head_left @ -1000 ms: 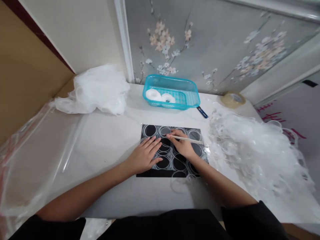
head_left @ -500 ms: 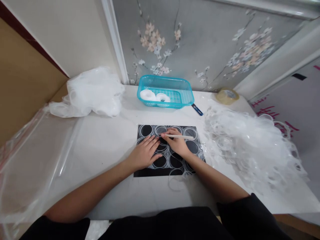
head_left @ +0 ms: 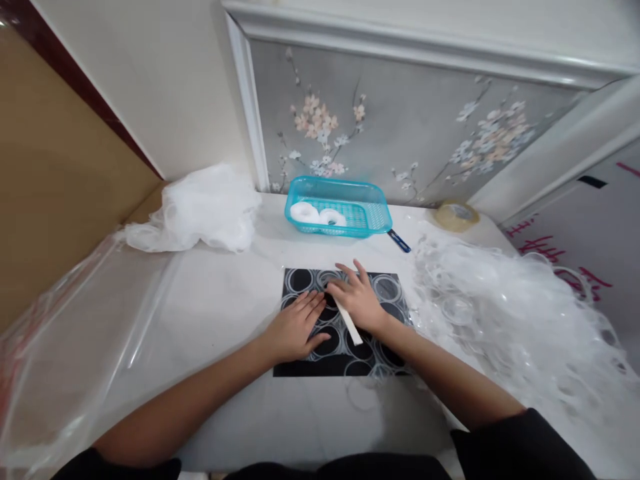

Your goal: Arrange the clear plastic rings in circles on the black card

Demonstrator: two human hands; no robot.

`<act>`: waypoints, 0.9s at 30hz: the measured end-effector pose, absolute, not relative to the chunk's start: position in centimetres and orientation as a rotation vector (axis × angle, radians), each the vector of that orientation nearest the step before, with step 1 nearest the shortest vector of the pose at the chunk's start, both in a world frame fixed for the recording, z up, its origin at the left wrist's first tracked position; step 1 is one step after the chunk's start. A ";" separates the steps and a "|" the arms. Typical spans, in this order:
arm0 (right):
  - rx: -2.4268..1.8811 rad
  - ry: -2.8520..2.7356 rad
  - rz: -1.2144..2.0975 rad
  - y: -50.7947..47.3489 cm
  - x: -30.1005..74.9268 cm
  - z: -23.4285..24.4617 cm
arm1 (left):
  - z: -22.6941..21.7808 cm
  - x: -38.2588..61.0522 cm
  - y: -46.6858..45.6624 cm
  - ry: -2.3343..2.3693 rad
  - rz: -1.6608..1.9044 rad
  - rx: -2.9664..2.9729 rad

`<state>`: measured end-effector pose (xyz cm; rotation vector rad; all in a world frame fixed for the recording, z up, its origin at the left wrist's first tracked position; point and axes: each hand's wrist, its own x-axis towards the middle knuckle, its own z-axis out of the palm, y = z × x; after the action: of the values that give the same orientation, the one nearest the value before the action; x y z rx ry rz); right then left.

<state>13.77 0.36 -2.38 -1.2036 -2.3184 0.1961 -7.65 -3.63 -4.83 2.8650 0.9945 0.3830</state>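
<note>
A black mat [head_left: 300, 365] lies flat on the white table [head_left: 225, 300], covered by a clear sheet printed with white rings [head_left: 387, 288]. My left hand [head_left: 296, 327] rests flat on the mat's left part, fingers stretched out and together. My right hand [head_left: 356, 298] lies over the middle of the mat, thumb and forefinger pinching a thin white stick [head_left: 349, 322]. The stick slants from the fingers toward the lower right. The other fingers are spread out.
A turquoise basket [head_left: 373, 215] with two white tape rolls [head_left: 317, 214] stands at the back. A dark blue handle [head_left: 400, 241] lies beside it. Tangled clear plastic rings [head_left: 505, 307] fill the right side, a white heap [head_left: 200, 207] the back left, a tan tape roll [head_left: 455, 215] the back right.
The stick pointed right across my right hand; now it slants down toward me and the other fingers have opened out. The camera has tilted up a little.
</note>
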 end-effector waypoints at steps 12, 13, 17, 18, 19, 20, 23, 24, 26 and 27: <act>-1.492 -1.586 0.545 -1.6 18.6 -4.8 | -2.8 -4.1 -1.9 0.846 0.513 2.944; -1.488 -1.572 0.552 -1.8 18.3 -5.2 | -2.9 -3.3 -1.9 0.851 0.497 2.957; -1.504 -1.588 0.596 -1.8 17.9 -5.2 | -3.8 -1.6 -1.9 0.931 0.477 2.978; -1.509 -1.594 0.608 -1.7 17.9 -5.0 | -4.0 -1.6 -1.9 0.933 0.477 2.983; -1.512 -1.595 0.615 -1.7 17.9 -4.9 | -4.1 -1.7 -2.0 0.928 0.476 2.986; -1.515 -1.590 0.615 -1.7 17.9 -4.9 | -4.1 -1.7 -2.0 0.919 0.472 2.990; -1.524 -1.587 0.611 -1.7 18.0 -4.8 | -3.8 -2.0 -2.0 0.908 0.455 2.993; -1.527 -1.592 0.618 -1.6 18.1 -4.8 | -3.7 -2.0 -2.0 0.905 0.451 2.993; -1.533 -1.605 0.633 -1.6 18.2 -4.9 | -3.7 -2.0 -2.0 0.901 0.440 2.991; -1.539 -1.613 0.634 -1.7 18.2 -4.9 | -3.7 -1.9 -2.0 0.899 0.432 2.989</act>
<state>18.19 -1.68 -4.90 -1.5386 -1.6130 0.6341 -1.95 -2.03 -3.66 2.9893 0.8985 0.4323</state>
